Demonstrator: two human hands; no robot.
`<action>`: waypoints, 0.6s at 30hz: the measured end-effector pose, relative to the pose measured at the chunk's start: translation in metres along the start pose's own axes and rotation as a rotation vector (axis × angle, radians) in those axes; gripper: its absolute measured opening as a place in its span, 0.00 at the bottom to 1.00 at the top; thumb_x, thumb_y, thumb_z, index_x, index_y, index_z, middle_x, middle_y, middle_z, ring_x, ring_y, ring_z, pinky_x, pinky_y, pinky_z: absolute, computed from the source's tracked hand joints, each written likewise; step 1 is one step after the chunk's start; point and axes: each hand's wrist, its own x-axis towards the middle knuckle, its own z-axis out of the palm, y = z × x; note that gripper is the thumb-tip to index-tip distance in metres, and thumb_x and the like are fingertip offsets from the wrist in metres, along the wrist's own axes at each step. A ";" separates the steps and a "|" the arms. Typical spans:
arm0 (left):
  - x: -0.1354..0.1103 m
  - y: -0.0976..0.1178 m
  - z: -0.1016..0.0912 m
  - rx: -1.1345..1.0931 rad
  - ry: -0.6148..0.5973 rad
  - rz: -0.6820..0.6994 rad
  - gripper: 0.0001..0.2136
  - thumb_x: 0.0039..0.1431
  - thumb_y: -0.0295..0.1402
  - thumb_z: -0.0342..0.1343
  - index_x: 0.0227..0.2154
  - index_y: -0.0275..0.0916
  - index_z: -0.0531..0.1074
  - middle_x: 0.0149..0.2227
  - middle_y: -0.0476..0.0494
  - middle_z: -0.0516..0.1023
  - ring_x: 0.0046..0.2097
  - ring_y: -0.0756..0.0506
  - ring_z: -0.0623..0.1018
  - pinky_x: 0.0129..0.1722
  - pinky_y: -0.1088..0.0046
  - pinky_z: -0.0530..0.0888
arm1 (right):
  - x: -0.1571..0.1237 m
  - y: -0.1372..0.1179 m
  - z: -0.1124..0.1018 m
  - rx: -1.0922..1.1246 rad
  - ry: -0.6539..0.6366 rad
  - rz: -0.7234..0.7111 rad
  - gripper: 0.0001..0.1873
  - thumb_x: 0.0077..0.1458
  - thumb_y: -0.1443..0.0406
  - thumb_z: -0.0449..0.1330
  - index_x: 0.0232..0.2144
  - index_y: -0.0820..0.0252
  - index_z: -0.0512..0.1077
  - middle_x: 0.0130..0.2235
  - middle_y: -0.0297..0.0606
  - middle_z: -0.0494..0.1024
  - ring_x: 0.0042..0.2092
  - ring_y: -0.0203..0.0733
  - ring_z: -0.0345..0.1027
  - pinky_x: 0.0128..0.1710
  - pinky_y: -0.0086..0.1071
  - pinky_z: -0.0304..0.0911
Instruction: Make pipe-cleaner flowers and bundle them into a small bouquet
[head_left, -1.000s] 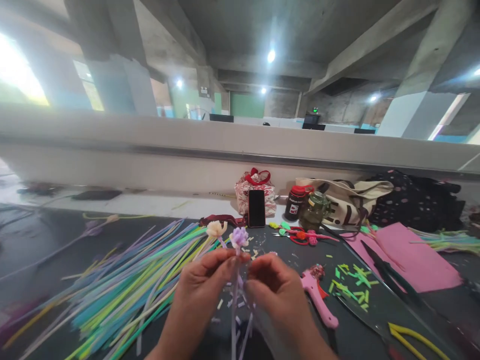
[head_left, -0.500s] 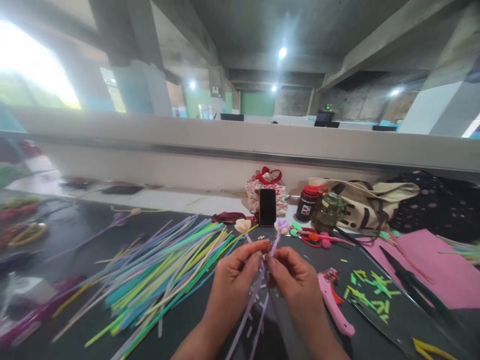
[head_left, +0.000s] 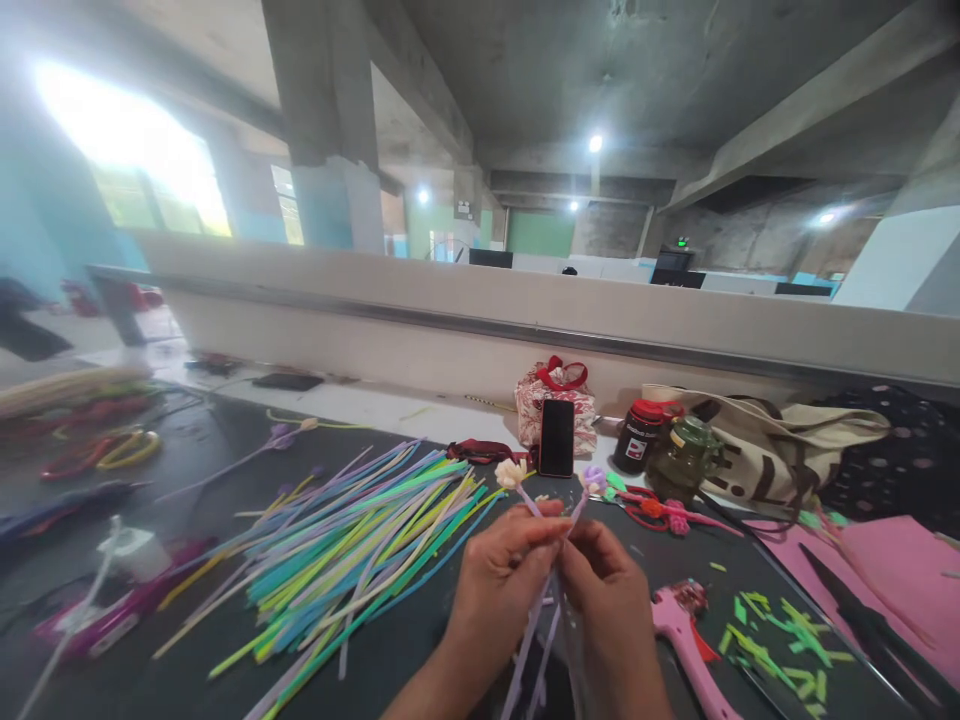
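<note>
- Grasping crossed lilac pipe-cleaner stems point(head_left: 529, 640) between thumb and fingers of the left hand point(head_left: 499, 580), at lower centre of the frame.
- Pinching the same stems with the right hand point(head_left: 611, 595), just beside.
- Bearing a cream flower point(head_left: 511, 473) and, to its right, a lilac flower point(head_left: 593, 479) on those stems, just above both hands.
- Reading "E.L" on the creased canvas tote bag point(head_left: 802, 440), right of the frame.
- Showing a white label point(head_left: 636, 449) on the red-lidded dark bottle point(head_left: 637, 429), right of centre; too small to read.
- Spread with multicoloured pipe cleaners point(head_left: 367, 545) at lower left.
</note>
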 end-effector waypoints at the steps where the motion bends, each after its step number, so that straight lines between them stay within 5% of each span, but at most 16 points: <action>1: -0.002 0.000 0.000 -0.029 0.015 -0.032 0.08 0.47 0.28 0.54 0.30 0.41 0.77 0.43 0.43 0.75 0.40 0.46 0.74 0.35 0.76 0.72 | 0.001 0.002 -0.002 -0.002 0.011 0.006 0.12 0.37 0.60 0.65 0.25 0.61 0.71 0.25 0.34 0.74 0.28 0.39 0.67 0.28 0.29 0.62; 4: -0.004 -0.003 0.002 -0.160 0.081 -0.208 0.07 0.44 0.31 0.57 0.30 0.37 0.73 0.40 0.42 0.74 0.30 0.49 0.74 0.22 0.79 0.70 | 0.003 0.005 -0.007 -0.002 0.070 0.025 0.13 0.37 0.61 0.65 0.26 0.61 0.71 0.24 0.32 0.74 0.26 0.37 0.66 0.26 0.27 0.61; 9: 0.003 -0.014 0.003 -0.411 0.106 -0.446 0.13 0.43 0.36 0.59 0.31 0.35 0.68 0.23 0.50 0.72 0.19 0.55 0.65 0.14 0.83 0.61 | -0.002 0.006 -0.007 -0.006 0.046 0.039 0.11 0.41 0.60 0.64 0.28 0.60 0.71 0.25 0.31 0.74 0.27 0.36 0.66 0.26 0.25 0.61; 13: 0.010 -0.018 0.004 -0.470 0.112 -0.431 0.12 0.44 0.37 0.59 0.28 0.33 0.69 0.20 0.52 0.69 0.17 0.58 0.61 0.15 0.84 0.56 | -0.005 0.014 -0.005 -0.051 -0.019 0.021 0.12 0.42 0.59 0.63 0.29 0.60 0.71 0.27 0.34 0.75 0.30 0.39 0.67 0.30 0.29 0.62; 18: 0.014 -0.011 0.002 -0.474 0.150 -0.403 0.11 0.46 0.38 0.58 0.25 0.33 0.69 0.24 0.47 0.74 0.25 0.54 0.69 0.22 0.83 0.62 | -0.002 0.007 -0.008 -0.132 -0.015 0.021 0.12 0.44 0.58 0.62 0.30 0.58 0.71 0.30 0.33 0.75 0.32 0.39 0.67 0.32 0.29 0.62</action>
